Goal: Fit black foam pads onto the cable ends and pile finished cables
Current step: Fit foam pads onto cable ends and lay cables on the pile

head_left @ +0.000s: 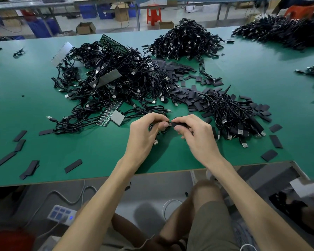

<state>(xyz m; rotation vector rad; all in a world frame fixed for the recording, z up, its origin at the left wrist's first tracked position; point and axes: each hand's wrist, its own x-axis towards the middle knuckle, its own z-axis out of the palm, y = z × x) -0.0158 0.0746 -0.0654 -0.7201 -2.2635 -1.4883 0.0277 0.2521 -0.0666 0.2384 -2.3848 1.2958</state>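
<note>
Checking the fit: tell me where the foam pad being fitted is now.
Head view, centre: the right hand pinches the black foam pad, meeting the cable end held in the left hand.

One left hand (143, 134), one right hand (199, 138), four large cable heaps (112, 78) (187, 38) (283, 31) (232, 113), one green table (34, 105)

One wide-angle head-worn view, forward and down, close above the near edge of the green table (98, 160).

Green counter (243, 78), wood-edged, fills the foreground. Grey floor (152, 189) beneath, with a white power strip (62, 213). Beyond: red plastic stool (153, 14), blue crates (96, 10), open cardboard boxes (86, 28), metal-framed benches (138, 19). Light even, shadows soft.
</note>
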